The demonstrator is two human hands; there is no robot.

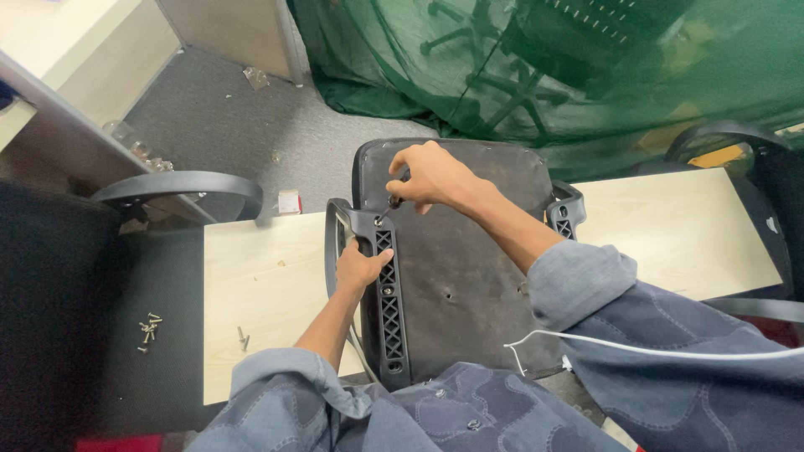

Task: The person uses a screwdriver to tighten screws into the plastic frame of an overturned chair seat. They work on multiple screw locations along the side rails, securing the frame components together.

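An upturned black chair seat lies on a pale wooden board, its underside facing up. My left hand grips the black armrest bracket along the seat's left edge. My right hand is closed around a small dark tool whose tip sits at a screw near the top of that bracket. A second armrest bracket shows at the seat's right edge, partly behind my right arm.
Loose screws lie on a black seat at left, two more screws on the board. A black chair armrest curves at upper left. Green netting covers office chairs behind. A white cord crosses my right sleeve.
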